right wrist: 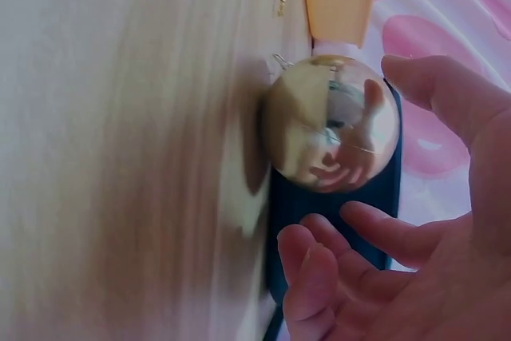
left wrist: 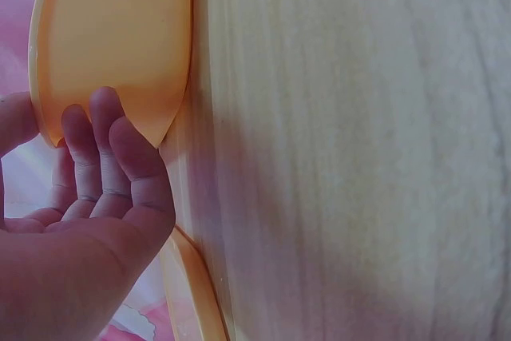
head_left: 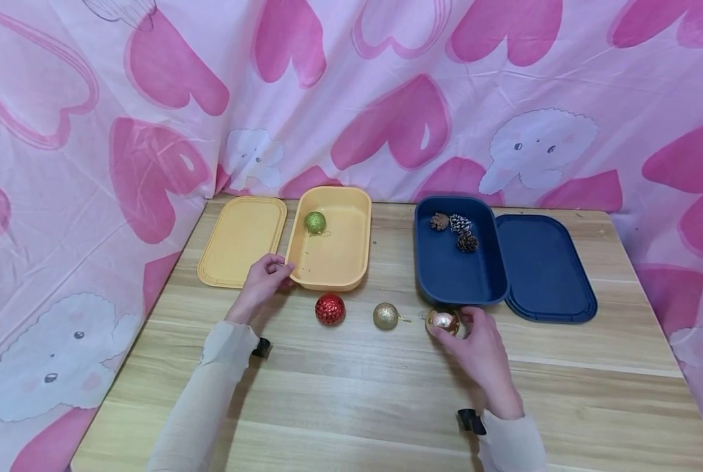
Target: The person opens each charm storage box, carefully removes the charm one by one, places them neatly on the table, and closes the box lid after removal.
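At the near left corner of a yellow box (head_left: 360,275), my left hand (head_left: 263,278) holds the rim, with the thumb at the edge and the fingers bent against the outer wall. A green glitter ball ornament (head_left: 315,222) lies inside that box. My right hand (head_left: 478,341) is spread around a shiny gold ball ornament (right wrist: 331,125) on the table. In the right wrist view, a gap shows between the fingers (right wrist: 375,233) and this ball. A red ball ornament (head_left: 330,309) and a gold glitter ball ornament (head_left: 385,316) lie between the hands.
A navy box (head_left: 460,282) with several pine cones (head_left: 467,242) stands just beyond the right hand. Its navy lid (head_left: 546,269) lies to its right. On the left, a yellow lid (head_left: 242,239) lies flat on the wooden table (head_left: 351,406). Heart-patterned cloth (head_left: 387,124) hangs behind.
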`<state>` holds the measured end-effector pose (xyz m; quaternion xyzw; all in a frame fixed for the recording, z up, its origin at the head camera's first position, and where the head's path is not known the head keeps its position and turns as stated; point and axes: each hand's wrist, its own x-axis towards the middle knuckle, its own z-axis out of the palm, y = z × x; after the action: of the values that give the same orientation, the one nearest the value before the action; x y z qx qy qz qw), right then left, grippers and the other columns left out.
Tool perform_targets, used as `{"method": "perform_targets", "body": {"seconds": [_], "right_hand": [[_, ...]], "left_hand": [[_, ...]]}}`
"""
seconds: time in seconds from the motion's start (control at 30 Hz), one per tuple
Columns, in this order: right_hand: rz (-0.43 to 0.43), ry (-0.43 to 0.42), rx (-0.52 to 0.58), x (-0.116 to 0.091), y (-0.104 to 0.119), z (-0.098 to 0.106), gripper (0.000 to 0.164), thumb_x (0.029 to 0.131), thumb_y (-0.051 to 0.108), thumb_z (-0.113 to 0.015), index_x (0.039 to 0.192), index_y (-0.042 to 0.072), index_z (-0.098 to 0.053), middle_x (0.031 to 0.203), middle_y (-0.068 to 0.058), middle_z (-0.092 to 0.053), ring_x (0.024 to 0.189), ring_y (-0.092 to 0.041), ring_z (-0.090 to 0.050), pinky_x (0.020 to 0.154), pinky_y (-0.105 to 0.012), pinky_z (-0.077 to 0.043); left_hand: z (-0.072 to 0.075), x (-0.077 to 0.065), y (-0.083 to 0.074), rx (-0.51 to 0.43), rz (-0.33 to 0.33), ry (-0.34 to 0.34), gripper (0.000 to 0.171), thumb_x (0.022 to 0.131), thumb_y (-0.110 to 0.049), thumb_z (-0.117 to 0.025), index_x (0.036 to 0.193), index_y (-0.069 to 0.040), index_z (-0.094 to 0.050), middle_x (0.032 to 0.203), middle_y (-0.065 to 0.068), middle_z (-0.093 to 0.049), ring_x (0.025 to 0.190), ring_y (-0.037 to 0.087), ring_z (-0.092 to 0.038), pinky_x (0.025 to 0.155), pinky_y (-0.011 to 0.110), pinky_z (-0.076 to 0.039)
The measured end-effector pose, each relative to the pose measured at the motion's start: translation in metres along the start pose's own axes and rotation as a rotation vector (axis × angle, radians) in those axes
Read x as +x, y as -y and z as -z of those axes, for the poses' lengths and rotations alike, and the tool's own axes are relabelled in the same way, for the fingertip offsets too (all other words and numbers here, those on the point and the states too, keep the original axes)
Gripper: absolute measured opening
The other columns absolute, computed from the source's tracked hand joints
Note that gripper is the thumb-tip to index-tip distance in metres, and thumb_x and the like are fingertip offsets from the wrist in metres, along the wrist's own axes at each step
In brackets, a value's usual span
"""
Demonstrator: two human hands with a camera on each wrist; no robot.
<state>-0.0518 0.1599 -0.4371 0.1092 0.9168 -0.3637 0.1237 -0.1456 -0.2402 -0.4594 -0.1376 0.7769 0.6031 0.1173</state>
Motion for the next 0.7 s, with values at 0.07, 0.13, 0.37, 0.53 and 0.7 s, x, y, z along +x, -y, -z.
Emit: {"method": "perform_targets", "body": {"seconds": [0.07, 0.13, 0.37, 0.53, 0.7], "right_hand": [[0.000, 0.007, -0.009, -0.003, 0.001, 0.004, 0.083, 0.082, 0.052, -0.070, 0.135, -0.006, -0.042, 0.131, -0.025, -0.046, 0.108, -0.035, -0.048, 0.090, -0.048, -0.044], [-0.002, 0.012, -0.021, -0.006, 0.003, 0.010, 0.085, 0.082, 0.054, -0.069, 0.136, -0.005, -0.041, 0.133, -0.026, -0.045, 0.113, -0.038, -0.047, 0.094, -0.053, -0.043], [0.072, -0.060, -0.061, -0.013, 0.014, 0.031, 0.076, 0.085, 0.051, -0.068, 0.132, -0.006, -0.048, 0.134, -0.029, -0.045, 0.119, -0.043, -0.044, 0.094, -0.060, -0.042], [0.140, -0.110, -0.053, -0.009, 0.023, 0.040, 0.070, 0.087, 0.049, -0.066, 0.129, -0.005, -0.052, 0.129, -0.027, -0.048, 0.108, -0.039, -0.048, 0.085, -0.054, -0.046], [0.175, -0.127, -0.048, -0.001, 0.032, 0.046, 0.064, 0.090, 0.048, -0.064, 0.127, -0.002, -0.053, 0.125, -0.023, -0.051, 0.101, -0.034, -0.052, 0.078, -0.044, -0.047]], "left_hand": [[0.000, 0.000, 0.000, -0.002, 0.001, 0.002, 0.029, 0.094, -0.022, -0.063, 0.111, -0.002, -0.050, 0.075, -0.005, -0.061, 0.072, 0.014, -0.063, 0.074, 0.027, -0.056], [0.000, 0.000, 0.000, -0.005, 0.001, 0.004, 0.029, 0.094, -0.022, -0.063, 0.111, -0.002, -0.050, 0.075, -0.005, -0.061, 0.073, 0.014, -0.063, 0.075, 0.027, -0.056], [0.000, 0.000, 0.001, -0.025, -0.009, 0.011, 0.026, 0.095, -0.020, -0.062, 0.111, -0.003, -0.050, 0.075, -0.007, -0.061, 0.070, 0.011, -0.063, 0.074, 0.027, -0.056], [0.000, -0.001, 0.000, -0.033, -0.007, 0.008, 0.026, 0.095, -0.019, -0.062, 0.111, -0.003, -0.050, 0.075, -0.006, -0.060, 0.070, 0.011, -0.062, 0.074, 0.027, -0.056], [0.000, -0.001, 0.000, -0.031, -0.006, 0.008, 0.025, 0.095, -0.019, -0.062, 0.110, -0.003, -0.050, 0.075, -0.006, -0.060, 0.070, 0.011, -0.062, 0.074, 0.026, -0.056]]}}
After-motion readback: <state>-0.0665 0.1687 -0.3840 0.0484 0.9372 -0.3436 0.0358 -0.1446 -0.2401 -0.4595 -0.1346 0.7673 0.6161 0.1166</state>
